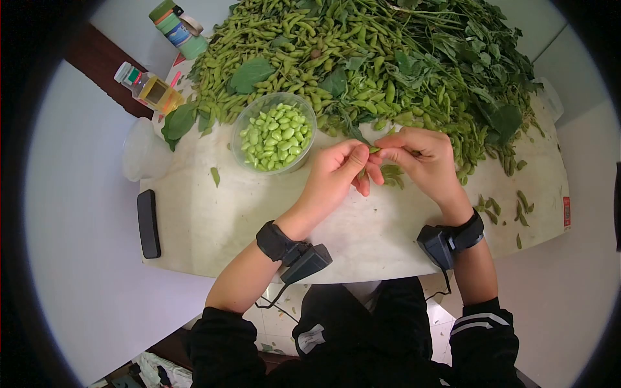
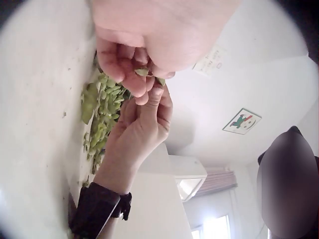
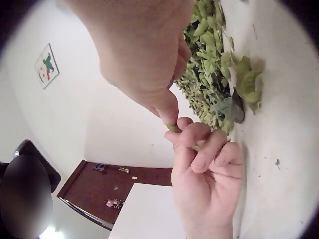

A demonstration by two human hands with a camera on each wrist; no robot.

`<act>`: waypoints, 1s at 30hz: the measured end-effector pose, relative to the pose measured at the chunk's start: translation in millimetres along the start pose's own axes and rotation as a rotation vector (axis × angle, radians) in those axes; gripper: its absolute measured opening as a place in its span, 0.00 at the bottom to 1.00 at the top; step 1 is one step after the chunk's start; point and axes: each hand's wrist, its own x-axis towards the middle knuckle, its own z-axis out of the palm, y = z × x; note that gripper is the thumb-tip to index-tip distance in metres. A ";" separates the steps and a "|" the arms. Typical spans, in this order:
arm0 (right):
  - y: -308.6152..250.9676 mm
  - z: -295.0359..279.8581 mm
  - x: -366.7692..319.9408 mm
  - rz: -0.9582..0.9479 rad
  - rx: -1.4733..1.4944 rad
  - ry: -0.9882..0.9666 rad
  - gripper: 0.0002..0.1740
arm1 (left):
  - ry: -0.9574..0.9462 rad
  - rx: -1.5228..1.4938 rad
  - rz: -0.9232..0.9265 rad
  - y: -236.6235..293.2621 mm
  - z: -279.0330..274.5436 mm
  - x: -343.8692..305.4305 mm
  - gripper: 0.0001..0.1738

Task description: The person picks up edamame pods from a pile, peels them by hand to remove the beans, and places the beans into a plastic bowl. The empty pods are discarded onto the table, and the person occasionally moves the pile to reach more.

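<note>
Above the near part of the table, both hands meet at a small green soybean pod (image 1: 374,149). My left hand (image 1: 331,171) pinches it with thumb and fingertips from the left. From the other side, my right hand (image 1: 425,158) pinches it between thumb and index finger. Most of the pod is hidden by the fingers; in the right wrist view a sliver of the pod (image 3: 172,128) shows between the fingertips. Left of the hands stands a clear plastic tub (image 1: 236,154) filled with shelled green beans (image 1: 275,137). Just below the hands, several pods (image 1: 392,174) lie on the table.
A large heap of soybean pods (image 1: 291,39) and leafy stalks (image 1: 453,52) covers the far side of the table (image 1: 213,226). At left are an oil bottle (image 1: 155,92), a green bottle (image 1: 178,29), a translucent container (image 1: 142,152) and a black phone (image 1: 149,223). Loose pods (image 1: 522,208) lie at right.
</note>
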 end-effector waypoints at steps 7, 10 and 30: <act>1.1 0.5 -2.2 0.032 -0.010 -0.002 0.04 | 0.028 0.035 0.042 -2.7 -0.3 -0.8 0.19; 1.3 1.0 -1.8 -0.056 -0.079 -0.043 0.03 | 0.058 0.129 0.044 -3.7 -0.9 -1.5 0.17; 9.3 9.7 -10.4 -0.139 -0.305 -0.120 0.04 | 0.175 0.672 0.076 -10.9 1.3 -2.9 0.08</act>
